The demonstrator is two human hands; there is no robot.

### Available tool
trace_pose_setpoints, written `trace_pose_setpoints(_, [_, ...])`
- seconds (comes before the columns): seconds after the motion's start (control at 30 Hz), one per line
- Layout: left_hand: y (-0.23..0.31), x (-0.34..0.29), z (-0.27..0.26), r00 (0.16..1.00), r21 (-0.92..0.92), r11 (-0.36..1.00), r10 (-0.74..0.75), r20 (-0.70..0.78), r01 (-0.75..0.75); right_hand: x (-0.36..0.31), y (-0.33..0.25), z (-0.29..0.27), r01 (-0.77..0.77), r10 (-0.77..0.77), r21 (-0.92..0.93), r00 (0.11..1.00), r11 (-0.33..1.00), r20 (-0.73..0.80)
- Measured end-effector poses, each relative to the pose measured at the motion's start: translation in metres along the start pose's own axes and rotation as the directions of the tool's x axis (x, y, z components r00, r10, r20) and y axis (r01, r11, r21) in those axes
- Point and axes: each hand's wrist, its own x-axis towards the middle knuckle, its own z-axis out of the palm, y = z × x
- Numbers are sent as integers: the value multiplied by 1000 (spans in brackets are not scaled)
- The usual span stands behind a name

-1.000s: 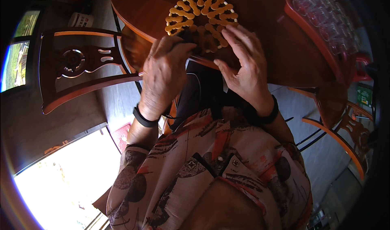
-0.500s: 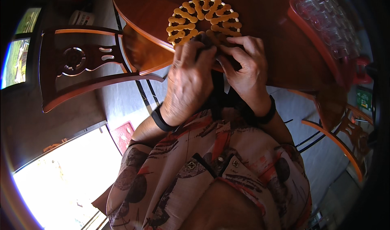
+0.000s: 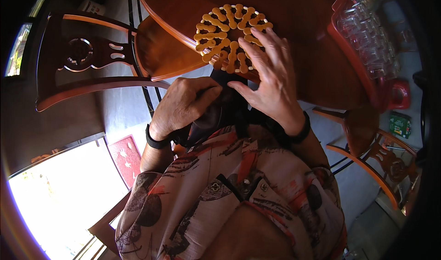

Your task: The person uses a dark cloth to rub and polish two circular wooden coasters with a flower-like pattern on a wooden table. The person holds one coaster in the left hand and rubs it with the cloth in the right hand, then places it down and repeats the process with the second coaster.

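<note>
A round mat [image 3: 212, 27] of yellow-brown wooden pieces strung with white beads lies at the near edge of the dark table. Over its right side reaches my right hand [image 3: 274, 83], open, with fingers spread and fingertips on or just above the wooden pieces; its thumb points left, apart from the mat. My left hand [image 3: 186, 101] is below the table edge, near my lap, with its fingers curled closed. Dark cloth [image 3: 205, 124] shows beneath it and appears to be gripped, though the fingers hide most of the grip.
A red tray [image 3: 342, 30] with several upturned clear glasses [image 3: 367, 39] stands on the table's right. A carved wooden chair [image 3: 96, 53] is at the left, another chair [image 3: 367, 163] at the lower right. The rounded table edge [image 3: 170, 28] runs close to my hands.
My hands have parted from the dark cloth they held together by the mat. The left went down and left toward my lap; the right opened over the mat. The view shifted slightly.
</note>
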Motion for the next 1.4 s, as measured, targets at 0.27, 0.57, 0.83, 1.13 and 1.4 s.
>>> trace_pose_setpoints(0.27, [-33, -6, -1, 998, -67, 996, 56, -30, -58, 24, 1, 30, 65, -48, -164, 993, 984, 110])
trace_pose_setpoints(0.57, [-54, -11, -9, 999, -550, 835, -30, -36, 5, 38, 23, -14, -109, 201, 289, 929, 951, -310])
trace_pose_setpoints(0.83, [-62, 38, -47, 740, -236, 892, 147, -657, -386, 30, 18, -83, -167, 739, 965, 673, 203, -40])
trace_pose_setpoints(1.13, [-63, 153, -39, 759, 633, 774, 434, -486, -37, 8, 37, -92, -33, 735, 999, 676, -42, 53])
trace_pose_setpoints(1.4, [31, 73, 114, 679, 301, 640, 733, 35, -707, 19, 58, -83, 24, 693, 985, 714, -172, 103])
